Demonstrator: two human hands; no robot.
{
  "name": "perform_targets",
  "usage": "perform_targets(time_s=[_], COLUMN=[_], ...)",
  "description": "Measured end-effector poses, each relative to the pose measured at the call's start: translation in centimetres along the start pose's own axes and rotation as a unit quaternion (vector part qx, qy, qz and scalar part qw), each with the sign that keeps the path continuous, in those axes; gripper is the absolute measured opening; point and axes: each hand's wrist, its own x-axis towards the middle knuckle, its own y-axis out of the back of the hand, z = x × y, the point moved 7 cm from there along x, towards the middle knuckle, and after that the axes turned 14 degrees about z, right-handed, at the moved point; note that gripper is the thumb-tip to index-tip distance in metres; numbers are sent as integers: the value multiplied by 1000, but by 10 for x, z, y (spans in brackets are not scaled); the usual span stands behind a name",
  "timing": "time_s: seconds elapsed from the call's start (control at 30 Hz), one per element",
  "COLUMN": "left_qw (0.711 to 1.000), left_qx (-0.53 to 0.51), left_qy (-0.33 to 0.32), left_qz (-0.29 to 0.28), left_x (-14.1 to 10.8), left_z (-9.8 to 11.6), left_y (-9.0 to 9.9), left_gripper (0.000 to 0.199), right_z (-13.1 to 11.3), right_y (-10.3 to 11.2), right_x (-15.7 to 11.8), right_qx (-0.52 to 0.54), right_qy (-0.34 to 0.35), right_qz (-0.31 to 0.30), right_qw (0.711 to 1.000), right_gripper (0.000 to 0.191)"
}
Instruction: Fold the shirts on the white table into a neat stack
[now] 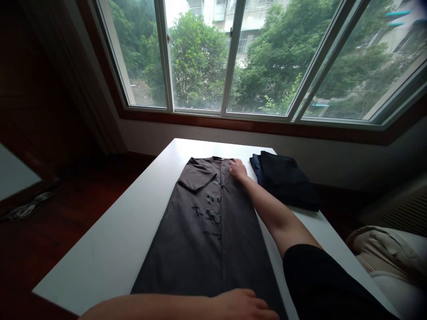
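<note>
A dark grey T-shirt (187,249) with black lettering lies lengthwise, its collar towards the window. The right side is folded inward, with that flap's edge running down the middle over part of the print. One short sleeve lies folded across the left half. At the shirt's far right corner, beside the collar, my right hand (238,169) is closed on the fabric with bent fingers. My left hand (245,306) reaches across the near end of the shirt, fingers curled down at the cloth; its fingertips are partly cut off by the frame's bottom edge.
The white table (133,226) narrows towards the window wall. A stack of folded dark clothes (287,180) sits at its far right, near my right forearm. Beyond the right edge is a beige cloth bundle (390,253). Cables (26,209) lie on the floor at left.
</note>
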Motion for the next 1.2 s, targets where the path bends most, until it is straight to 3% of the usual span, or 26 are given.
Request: perform_targets(time_s=[0.13, 0.27, 0.4, 0.53, 0.63, 0.77, 0.9, 1.1, 1.2], left_qw=[985, 935, 859, 731, 672, 650, 650, 654, 651], left_qx=[70, 158, 217, 295, 319, 315, 300, 223, 161], left_qy=[154, 307, 446, 596, 648, 668, 674, 703, 715], left_qz=[31, 87, 129, 154, 161, 179, 181, 169, 196], left_x=[-19, -36, -93, -185, -228, -247, -260, -295, -305], left_z=[-25, -57, -77, -81, -72, -51, -34, -19, -19], left_y=[62, 108, 125, 132, 133, 136, 133, 110, 103], left_gripper=[59, 63, 50, 45, 46, 52, 55, 52, 47], right_z=[-20, -54, -130, -211, -248, -268, -275, -277, -273], right_y=[-7, 6, 10, -11, -31, -48, -64, -79, -79], right_x=[-14, -5, 0, -9, -11, -5, -2, 12, 21], right_qx=[-3, -2, 33, 63, 59, 51, 44, 39, 46], right_qy=[28, 10, 66, 135, 135, 107, 107, 77, 48], right_qz=[-64, -46, -44, -83, -108, -117, -124, -131, -127], right_qw=[998, 999, 996, 985, 983, 986, 985, 988, 990], right_gripper=[46, 44, 38, 31, 33, 45, 55, 55, 47])
